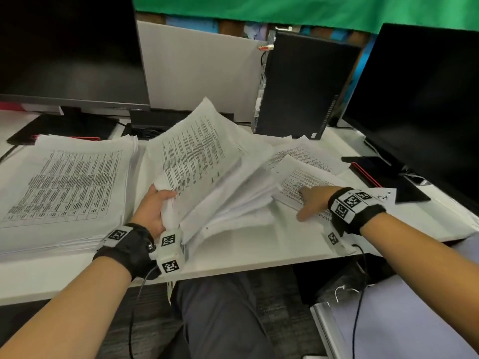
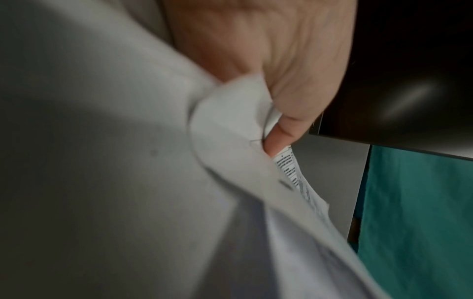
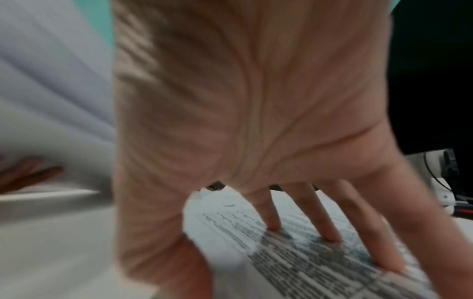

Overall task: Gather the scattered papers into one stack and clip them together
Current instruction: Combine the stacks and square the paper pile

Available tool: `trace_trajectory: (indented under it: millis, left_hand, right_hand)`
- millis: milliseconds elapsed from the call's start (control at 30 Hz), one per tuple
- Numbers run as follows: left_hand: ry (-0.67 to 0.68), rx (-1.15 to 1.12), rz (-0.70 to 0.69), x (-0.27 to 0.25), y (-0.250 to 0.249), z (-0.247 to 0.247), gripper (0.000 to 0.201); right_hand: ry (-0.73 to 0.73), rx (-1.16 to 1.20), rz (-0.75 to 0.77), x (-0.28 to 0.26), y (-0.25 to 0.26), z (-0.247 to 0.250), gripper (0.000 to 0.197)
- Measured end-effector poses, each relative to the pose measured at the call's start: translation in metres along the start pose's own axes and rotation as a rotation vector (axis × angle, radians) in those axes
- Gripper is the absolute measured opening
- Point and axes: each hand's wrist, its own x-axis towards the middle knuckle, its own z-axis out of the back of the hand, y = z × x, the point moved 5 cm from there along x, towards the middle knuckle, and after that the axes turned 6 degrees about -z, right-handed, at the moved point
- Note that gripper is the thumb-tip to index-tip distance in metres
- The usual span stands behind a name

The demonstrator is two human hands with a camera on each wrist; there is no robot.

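My left hand (image 1: pixel 155 206) grips the near corner of a thick bundle of printed papers (image 1: pixel 202 161), lifted and fanned above the desk; in the left wrist view the thumb (image 2: pixel 286 129) pinches the curled sheets (image 2: pixel 230 125). My right hand (image 1: pixel 311 200) lies flat on a loose printed sheet (image 1: pixel 305 177) to the right, its straight fingertips (image 3: pixel 332 236) pressing on the text of that sheet (image 3: pixel 307 263). More scattered sheets (image 1: pixel 305 151) lie behind it. No clip is visible.
A tall separate stack of printed paper (image 1: pixel 64 187) fills the left of the white desk (image 1: pixel 259 244). Two dark monitors (image 1: pixel 70 47) (image 1: pixel 420 99) and a black computer case (image 1: pixel 300 84) stand behind. A black and red notebook (image 1: pixel 370 172) lies at right.
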Motion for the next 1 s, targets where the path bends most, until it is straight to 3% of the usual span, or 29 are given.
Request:
trace_trajectory:
  millis: [167, 267, 333, 433, 533, 600, 633, 800, 933, 1000]
  left_hand:
    - [0.001, 0.012, 0.0, -0.003, -0.002, -0.002, 0.052]
    - [0.045, 0.104, -0.021, -0.012, -0.004, -0.013, 0.046]
    - [0.036, 0.218, -0.021, -0.013, -0.003, -0.017, 0.044]
    - [0.011, 0.29, -0.008, -0.014, -0.004, -0.019, 0.042]
    - [0.02, 0.202, 0.018, -0.017, -0.005, -0.02, 0.027]
    - [0.033, 0.089, 0.037, -0.02, -0.006, -0.021, 0.023]
    - [0.035, 0.047, 0.05, -0.021, -0.004, -0.02, 0.022]
    - [-0.017, 0.007, 0.09, -0.018, -0.003, -0.018, 0.031]
    - [0.008, -0.018, 0.147, -0.016, -0.003, -0.02, 0.047]
    - [0.037, 0.093, 0.132, -0.018, -0.002, -0.023, 0.036]
  right_hand:
    - [-0.243, 0.025, 0.043, -0.006, 0.01, 0.009, 0.05]
    - [-0.383, 0.268, 0.03, -0.017, 0.007, 0.048, 0.034]
    - [-0.593, 0.471, 0.04, -0.037, 0.006, 0.084, 0.027]
    - [-0.913, 0.717, 0.24, -0.08, 0.021, 0.124, 0.027]
    - [-1.001, 0.739, 0.646, -0.112, 0.059, 0.137, 0.029]
    - [-0.927, 0.567, 0.846, -0.105, 0.079, 0.123, 0.028]
    - [-0.814, 0.537, 0.875, -0.097, 0.086, 0.112, 0.028]
    - [-0.261, 0.818, 0.85, -0.052, 0.104, 0.066, 0.027]
    - [-0.216, 0.906, 0.772, -0.029, 0.109, 0.054, 0.031]
    - [-0.207, 0.868, 0.741, -0.014, 0.116, 0.047, 0.039]
